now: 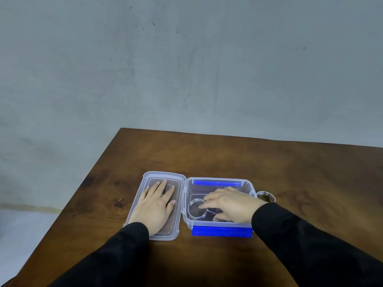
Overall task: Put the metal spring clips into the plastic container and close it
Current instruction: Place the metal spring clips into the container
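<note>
Clips go in: a person's right hand [230, 206], grip unclear, sets a metal ring [197, 209] inside the open container [219, 225]; left hand [154, 206] lies flat on the lid [159, 176]. One ring [266, 196] waits on the surface [290, 172]; closing remains.

**Single head view, forward and down**

Worn on the head, angled down across the wooden table [269, 162] toward a grey wall [186, 59]. Close to both sleeves at bottom edge; table's left corner in frame. No second view.
</note>
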Tool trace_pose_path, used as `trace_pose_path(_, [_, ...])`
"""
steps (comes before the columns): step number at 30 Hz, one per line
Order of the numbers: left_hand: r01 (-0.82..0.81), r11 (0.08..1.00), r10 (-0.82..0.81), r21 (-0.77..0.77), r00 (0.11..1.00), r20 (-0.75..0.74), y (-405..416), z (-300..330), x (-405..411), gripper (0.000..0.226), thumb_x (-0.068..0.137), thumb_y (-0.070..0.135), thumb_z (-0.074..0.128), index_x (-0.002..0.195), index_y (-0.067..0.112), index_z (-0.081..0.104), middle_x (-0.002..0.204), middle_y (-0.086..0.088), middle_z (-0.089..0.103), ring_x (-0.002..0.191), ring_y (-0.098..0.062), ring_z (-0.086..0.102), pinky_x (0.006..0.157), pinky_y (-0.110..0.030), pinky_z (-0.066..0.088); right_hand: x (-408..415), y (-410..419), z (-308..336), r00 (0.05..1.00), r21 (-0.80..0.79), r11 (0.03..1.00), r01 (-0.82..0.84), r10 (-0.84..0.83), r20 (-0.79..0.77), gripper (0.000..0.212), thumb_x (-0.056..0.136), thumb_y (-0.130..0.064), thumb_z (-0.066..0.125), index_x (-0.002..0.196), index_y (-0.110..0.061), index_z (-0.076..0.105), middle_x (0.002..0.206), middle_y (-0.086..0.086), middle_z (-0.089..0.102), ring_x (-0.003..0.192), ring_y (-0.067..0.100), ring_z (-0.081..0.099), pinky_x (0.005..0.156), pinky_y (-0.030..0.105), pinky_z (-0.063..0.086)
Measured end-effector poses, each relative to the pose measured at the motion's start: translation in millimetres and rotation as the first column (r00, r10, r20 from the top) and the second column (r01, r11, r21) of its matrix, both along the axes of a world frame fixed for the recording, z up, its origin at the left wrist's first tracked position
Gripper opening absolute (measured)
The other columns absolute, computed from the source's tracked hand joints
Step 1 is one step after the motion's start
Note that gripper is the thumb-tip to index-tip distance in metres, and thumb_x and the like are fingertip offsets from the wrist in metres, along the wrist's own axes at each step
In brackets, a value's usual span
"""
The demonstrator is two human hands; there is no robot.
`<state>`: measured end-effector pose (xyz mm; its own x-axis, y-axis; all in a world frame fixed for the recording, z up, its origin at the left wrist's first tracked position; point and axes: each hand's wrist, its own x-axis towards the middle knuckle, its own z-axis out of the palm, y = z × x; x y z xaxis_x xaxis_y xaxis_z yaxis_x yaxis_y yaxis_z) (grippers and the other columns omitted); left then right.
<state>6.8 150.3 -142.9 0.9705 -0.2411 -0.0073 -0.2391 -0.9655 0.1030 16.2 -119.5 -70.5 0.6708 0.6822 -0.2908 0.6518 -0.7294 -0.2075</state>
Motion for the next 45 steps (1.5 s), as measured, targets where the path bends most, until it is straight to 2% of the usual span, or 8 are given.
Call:
trace_pose_path(5, [0.0,1.0,0.0,-0.007,1.0,-0.007,0.6,0.3,0.1,0.077,0.088,0.059,-0.005,0.154,0.032,0.023,0.163,0.003,0.021,0.148,-0.019,0.016,0.117,-0.037,0.007,-8.1,-27.9,25.7,0.942,0.305,0.906,0.294,-0.328,0.068,0.04,0.1,-0.044,0.053,0.139,-0.034,0.057,0.134,-0.013,0.061,0.118,0.004,0.055,0.101,0.028,0.048])
trace_pose_path(8, [-0.005,1.0,0.005,0.002,1.0,-0.01,0.3,0.4,0.9,0.065,0.096,0.057,0.005,0.154,0.032,0.021,0.163,0.003,0.019,0.148,-0.018,0.015,0.118,-0.037,0.007,-12.1,-66.8,32.9,0.73,0.536,0.665,0.52,-0.672,0.126,0.031,0.101,-0.037,0.052,0.129,-0.028,0.064,0.116,-0.011,0.067,0.099,0.002,0.06,0.084,0.017,0.049])
trace_pose_path(11, [-0.002,1.0,0.002,-0.018,1.0,-0.012,-0.8,-0.1,2.0,0.056,0.101,0.05,0.019,0.154,0.031,0.021,0.164,0.003,0.018,0.148,-0.018,0.015,0.118,-0.038,0.007,-21.5,-104.4,17.6,0.517,0.463,0.48,0.745,-0.854,0.052,0.037,0.101,-0.037,0.053,0.136,-0.024,0.057,0.122,-0.001,0.064,0.098,0.012,0.062,0.08,0.023,0.048])
trace_pose_path(16, [-0.012,1.0,0.012,-0.01,1.0,-0.015,0.8,-3.4,3.3,0.056,0.101,0.051,0.019,0.154,0.032,0.021,0.164,0.003,0.017,0.148,-0.017,0.014,0.119,-0.038,0.009,-57.0,-116.0,-18.5,0.47,0.215,0.456,0.864,-0.882,-0.019,0.056,0.098,-0.049,0.052,0.149,-0.031,0.04,0.13,0.006,0.061,0.112,0.024,0.063,0.092,0.035,0.052])
trace_pose_path(22, [-0.007,1.0,0.007,-0.01,1.0,-0.02,0.3,-3.0,4.3,0.057,0.1,0.051,0.02,0.154,0.031,0.021,0.163,0.002,0.019,0.148,-0.018,0.016,0.12,-0.039,0.011,-69.0,-96.1,-33.7,0.505,0.124,0.526,0.842,-0.847,0.164,0.07,0.089,-0.059,0.06,0.15,-0.031,0.039,0.141,-0.001,0.054,0.127,0.024,0.05,0.098,0.046,0.049])
trace_pose_path(35, [-0.023,1.0,0.023,-0.012,0.999,-0.022,7.2,-3.0,1.8,0.065,0.095,0.056,0.01,0.154,0.031,0.023,0.163,0.002,0.021,0.148,-0.018,0.016,0.119,-0.039,0.011,-46.6,-113.5,-19.5,0.444,0.439,0.488,0.755,-0.872,0.205,0.036,0.097,-0.033,0.062,0.133,-0.031,0.06,0.134,-0.003,0.063,0.12,0.023,0.053,0.098,0.051,0.039])
trace_pose_path(40, [0.0,1.0,0.0,-0.011,1.0,-0.028,-3.0,-2.2,3.7,0.057,0.1,0.052,0.018,0.154,0.032,0.021,0.164,0.003,0.017,0.148,-0.017,0.013,0.119,-0.039,0.01,-29.5,-105.3,42.4,0.691,0.58,0.655,0.484,-0.693,0.207,0.031,0.099,-0.034,0.059,0.13,-0.033,0.061,0.132,-0.009,0.062,0.119,0.015,0.052,0.1,0.041,0.042])
trace_pose_path(45, [0.001,1.0,-0.002,-0.005,1.0,-0.015,-0.3,-0.1,2.4,0.067,0.094,0.057,0.005,0.153,0.032,0.024,0.163,0.002,0.021,0.147,-0.017,0.017,0.118,-0.039,0.011,-14.8,-38.6,55.7,0.955,0.315,0.941,0.126,-0.201,0.218,0.028,0.1,-0.042,0.054,0.126,-0.037,0.061,0.129,-0.015,0.06,0.114,0.006,0.047,0.098,0.035,0.036])
